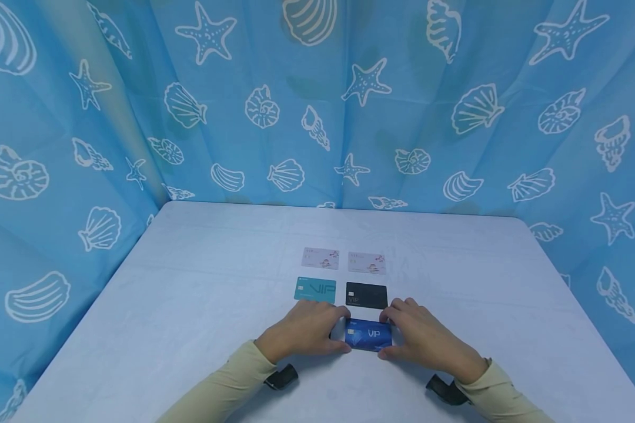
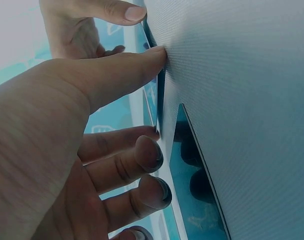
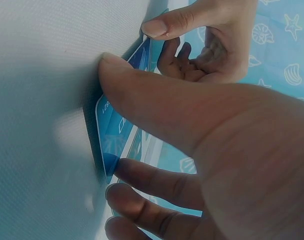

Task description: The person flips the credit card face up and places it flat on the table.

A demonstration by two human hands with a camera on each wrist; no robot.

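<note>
A blue VIP card (image 1: 368,336) is held between both hands near the front of the table. My left hand (image 1: 309,329) grips its left end, thumb at the near corner and index finger at the far one. At the right end, my right hand (image 1: 425,336) holds it the same way. In the right wrist view the blue card (image 3: 109,135) looks slightly tilted, with a shadow beside its edge; full contact with the table is hard to tell. Just beyond lie a black VIP card (image 1: 369,295) and a teal VIP card (image 1: 317,289), the latter near my left fingers.
Two pale VIP cards (image 1: 320,258) lie side by side farther back on the white-covered table (image 1: 190,282). A blue curtain (image 1: 317,117) with white shells and starfish hangs behind and along the sides. Dark straps (image 1: 281,377) sit at both wrists.
</note>
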